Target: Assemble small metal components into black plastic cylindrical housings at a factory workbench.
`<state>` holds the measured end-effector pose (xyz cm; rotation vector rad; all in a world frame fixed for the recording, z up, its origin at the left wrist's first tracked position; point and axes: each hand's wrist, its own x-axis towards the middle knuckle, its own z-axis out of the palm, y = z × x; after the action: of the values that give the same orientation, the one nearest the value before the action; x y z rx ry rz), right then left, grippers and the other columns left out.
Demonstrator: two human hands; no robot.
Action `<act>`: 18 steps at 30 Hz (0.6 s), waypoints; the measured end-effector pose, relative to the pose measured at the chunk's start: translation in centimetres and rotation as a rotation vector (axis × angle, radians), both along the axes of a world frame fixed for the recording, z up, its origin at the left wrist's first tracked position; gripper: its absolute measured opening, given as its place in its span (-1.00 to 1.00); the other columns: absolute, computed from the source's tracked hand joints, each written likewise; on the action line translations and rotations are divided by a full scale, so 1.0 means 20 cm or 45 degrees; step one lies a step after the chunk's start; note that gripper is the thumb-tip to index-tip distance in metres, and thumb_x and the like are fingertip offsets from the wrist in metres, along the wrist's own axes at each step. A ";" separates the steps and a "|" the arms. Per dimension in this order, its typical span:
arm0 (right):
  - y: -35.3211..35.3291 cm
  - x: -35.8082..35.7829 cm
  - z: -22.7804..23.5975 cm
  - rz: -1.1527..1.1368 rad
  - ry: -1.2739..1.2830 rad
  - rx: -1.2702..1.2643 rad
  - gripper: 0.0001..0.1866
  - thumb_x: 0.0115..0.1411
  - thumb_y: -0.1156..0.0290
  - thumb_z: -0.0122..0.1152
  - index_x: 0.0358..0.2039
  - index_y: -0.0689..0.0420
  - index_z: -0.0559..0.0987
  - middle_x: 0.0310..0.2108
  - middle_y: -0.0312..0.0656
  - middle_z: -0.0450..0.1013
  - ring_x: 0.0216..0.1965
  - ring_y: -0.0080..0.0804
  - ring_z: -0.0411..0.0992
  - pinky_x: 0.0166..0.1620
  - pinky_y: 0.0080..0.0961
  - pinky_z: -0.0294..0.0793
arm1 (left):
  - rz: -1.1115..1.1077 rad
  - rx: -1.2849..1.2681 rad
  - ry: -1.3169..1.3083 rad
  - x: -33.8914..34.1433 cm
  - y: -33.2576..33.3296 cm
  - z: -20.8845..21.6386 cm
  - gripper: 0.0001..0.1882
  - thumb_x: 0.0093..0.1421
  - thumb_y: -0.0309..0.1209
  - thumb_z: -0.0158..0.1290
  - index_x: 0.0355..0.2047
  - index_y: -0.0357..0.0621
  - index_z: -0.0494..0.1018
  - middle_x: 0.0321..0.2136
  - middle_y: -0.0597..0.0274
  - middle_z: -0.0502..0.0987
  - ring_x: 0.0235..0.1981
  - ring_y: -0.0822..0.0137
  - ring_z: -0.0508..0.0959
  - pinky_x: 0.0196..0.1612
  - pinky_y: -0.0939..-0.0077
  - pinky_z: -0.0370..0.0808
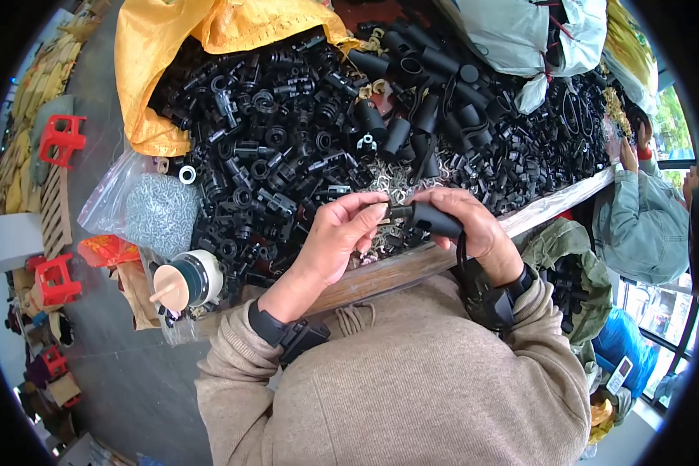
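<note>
My right hand [478, 227] is closed around a black plastic cylinder [436, 220], tilted, with a dark strap hanging from it beside my palm. At the cylinder's left end my left hand [335, 237] pinches a small dark part [397, 211], whose exact kind I cannot make out; it meets the cylinder. Both hands are over the table's near wooden edge [396, 273]. Just beyond them lie a heap of small pale hooked pieces [388, 175] and several similar black cylinders [397, 135]. Dark bands with boxes circle both wrists.
Black plastic fittings [279, 109] pile up at left, smaller black pieces [520, 155] at right. A yellow sack [144, 101], a bag of silvery bits [161, 213] and a lidded cup [180, 283] stand at left. White sacks [505, 35] lie far right; another person [641, 225] works there.
</note>
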<state>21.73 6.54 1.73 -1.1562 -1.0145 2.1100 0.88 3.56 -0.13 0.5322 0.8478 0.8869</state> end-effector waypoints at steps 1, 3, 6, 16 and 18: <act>-0.01 -0.02 0.01 0.135 -0.108 0.086 -0.60 0.15 0.17 -0.20 -0.24 0.29 0.36 -0.51 -0.16 0.38 -0.78 -0.62 0.23 -0.71 -0.77 0.21 | -0.047 0.042 0.044 0.00 -0.01 0.00 -0.75 0.07 -0.43 0.01 -0.23 -0.27 0.38 -0.52 0.39 0.40 -0.61 0.64 0.30 -0.62 0.82 0.24; 0.00 -0.04 0.00 0.124 -0.076 0.023 -0.60 0.16 0.17 -0.22 -0.25 0.29 0.36 -0.51 -0.17 0.38 -0.78 -0.64 0.21 -0.73 -0.78 0.18 | -0.087 0.086 0.112 0.00 -0.02 -0.01 -0.75 0.06 -0.43 0.02 -0.24 -0.27 0.38 -0.53 0.39 0.40 -0.62 0.64 0.31 -0.62 0.82 0.25; 0.01 -0.06 -0.02 0.100 -0.012 -0.092 -0.58 0.17 0.16 -0.25 -0.28 0.29 0.38 -0.52 -0.19 0.38 -0.79 -0.69 0.17 -0.76 -0.80 0.12 | -0.169 0.185 0.246 0.01 -0.03 -0.02 -0.74 0.05 -0.43 0.04 -0.24 -0.27 0.38 -0.54 0.38 0.41 -0.62 0.66 0.31 -0.62 0.82 0.26; -0.03 -0.10 -0.09 -0.074 0.110 -0.351 -0.61 0.19 0.14 -0.27 -0.30 0.25 0.35 -0.56 -0.27 0.36 -0.84 -0.70 0.10 -0.83 -0.84 0.04 | -0.140 0.303 0.498 0.01 -0.02 -0.05 -0.74 0.02 -0.43 0.07 -0.28 -0.30 0.41 -0.54 0.33 0.45 -0.63 0.66 0.36 -0.60 0.80 0.35; -0.04 -0.10 -0.10 -0.091 0.097 -0.345 -0.62 0.19 0.15 -0.27 -0.30 0.23 0.35 -0.56 -0.27 0.36 -0.85 -0.70 0.10 -0.83 -0.84 0.04 | -0.126 0.203 0.372 0.01 -0.02 -0.06 -0.75 0.02 -0.43 0.07 -0.29 -0.31 0.41 -0.54 0.34 0.45 -0.63 0.66 0.37 -0.62 0.80 0.35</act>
<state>19.69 5.65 -0.17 -1.2077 -0.6571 2.2651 1.01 3.24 -1.32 0.8508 1.0101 0.8003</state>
